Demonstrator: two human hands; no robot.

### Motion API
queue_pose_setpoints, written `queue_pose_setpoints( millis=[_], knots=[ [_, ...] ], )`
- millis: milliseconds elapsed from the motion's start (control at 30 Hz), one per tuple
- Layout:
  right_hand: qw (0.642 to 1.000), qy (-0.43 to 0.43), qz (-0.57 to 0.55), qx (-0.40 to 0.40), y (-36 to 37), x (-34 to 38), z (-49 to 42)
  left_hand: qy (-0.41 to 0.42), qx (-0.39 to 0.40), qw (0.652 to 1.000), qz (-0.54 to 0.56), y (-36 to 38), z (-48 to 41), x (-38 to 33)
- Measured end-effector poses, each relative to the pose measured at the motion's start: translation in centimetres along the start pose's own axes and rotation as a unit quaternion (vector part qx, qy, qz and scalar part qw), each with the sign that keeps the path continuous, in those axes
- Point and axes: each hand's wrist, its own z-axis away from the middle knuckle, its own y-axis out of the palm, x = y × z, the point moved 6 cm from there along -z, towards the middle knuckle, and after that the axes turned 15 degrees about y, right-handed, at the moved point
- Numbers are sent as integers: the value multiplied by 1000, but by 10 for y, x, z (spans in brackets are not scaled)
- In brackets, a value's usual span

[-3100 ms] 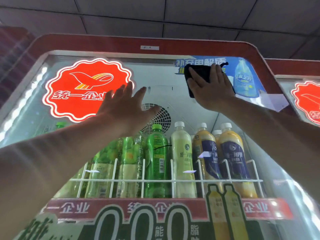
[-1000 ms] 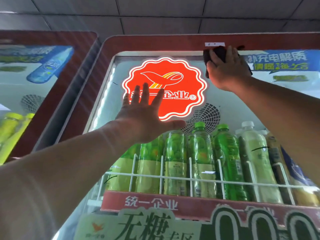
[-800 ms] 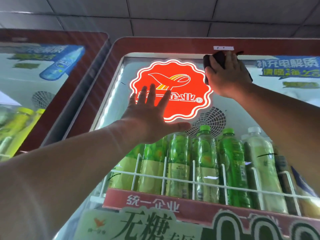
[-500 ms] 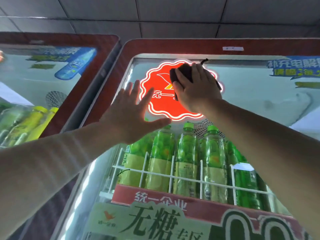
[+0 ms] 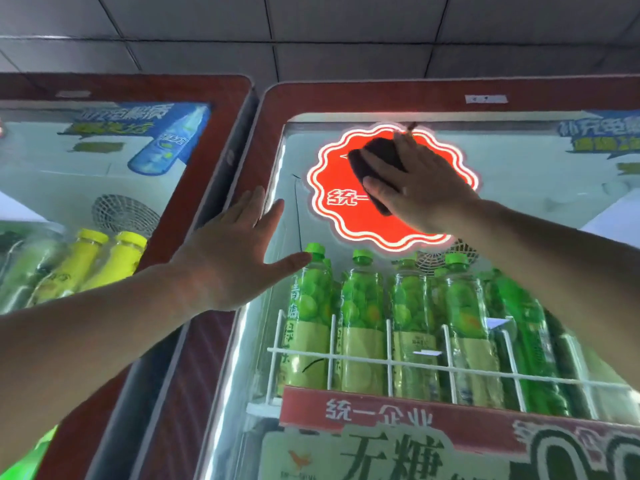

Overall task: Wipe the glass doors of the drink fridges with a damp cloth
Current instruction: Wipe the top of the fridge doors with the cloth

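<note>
A drink fridge with a red frame fills the view, and its glass door carries a glowing red scalloped logo near the top. My right hand lies flat on a dark cloth and presses it against the glass over that logo. My left hand rests flat with spread fingers on the left edge of the same door, its thumb near a green bottle cap. Most of the cloth is hidden under my right hand.
Green bottles stand behind a white wire rail inside the fridge. A second fridge with yellow bottles stands to the left, its red frame touching this one. Grey ceiling tiles are above.
My right hand has slid the cloth left from the door's top middle onto the red logo. My left hand has shifted left from the logo to the door's left edge.
</note>
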Motion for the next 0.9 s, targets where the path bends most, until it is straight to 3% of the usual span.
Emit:
queue_pose_setpoints(
  millis=[267,500,667,900],
  knots=[
    [984,170,-20,-40,6,54,-25,77,50,993,-73,-5,12,26],
    [996,73,-25,-33,18,159,-11,121,9,985,-124,0,21,41],
    [1000,15,-6,-14,12,137,-19,120,-16,987,-109,6,22,42],
    [997,66,37,-13,8,109,-72,113,-85,986,-83,11,25,39]
  ],
)
